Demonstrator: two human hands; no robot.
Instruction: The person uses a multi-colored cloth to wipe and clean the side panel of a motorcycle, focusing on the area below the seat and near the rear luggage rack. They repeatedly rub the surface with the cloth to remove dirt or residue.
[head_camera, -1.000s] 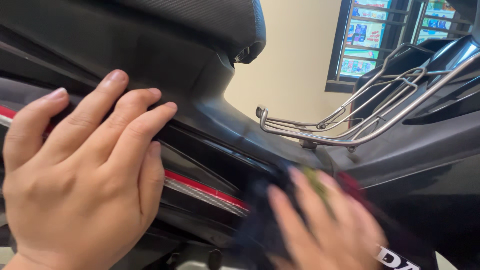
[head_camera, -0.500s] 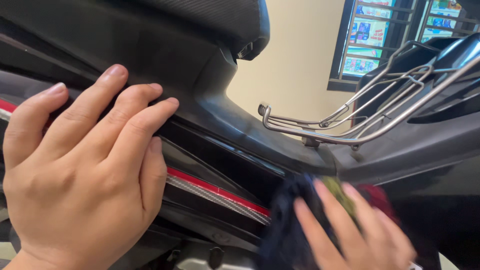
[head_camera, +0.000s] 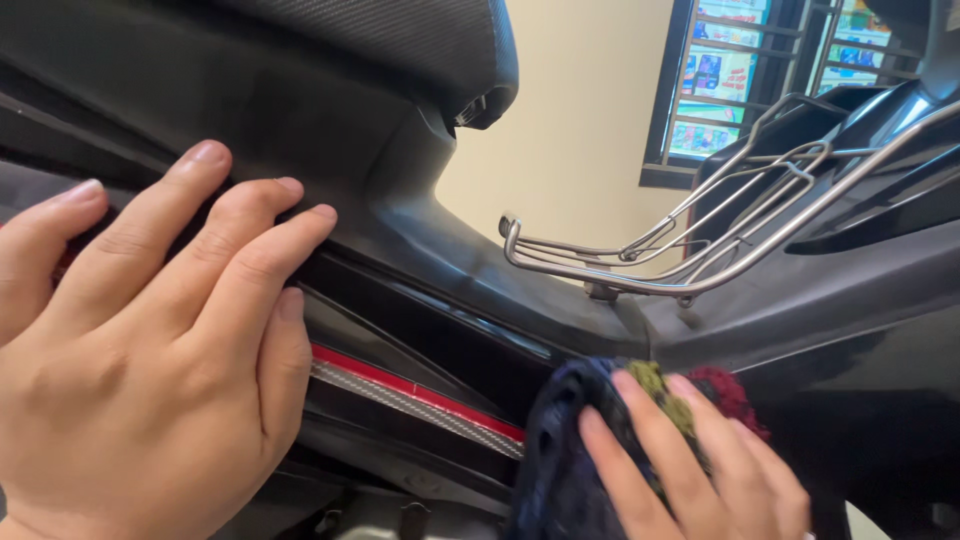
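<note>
Head view: left hand (head_camera: 140, 370) flat, fingers spread, braced on scooter side panel (head_camera: 400, 250). Right hand (head_camera: 690, 465) fingers extended, pressing dark rag (head_camera: 560, 460) onto lower panel by the red stripe (head_camera: 420, 390). Wiping looks mid-way; how much panel remains unclear

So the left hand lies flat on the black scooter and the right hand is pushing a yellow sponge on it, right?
Not quite. The right hand presses a dark cloth with green and red patches, not a yellow sponge, as the head view shows. The rest is right: the left hand lies flat on the black scooter.
</note>
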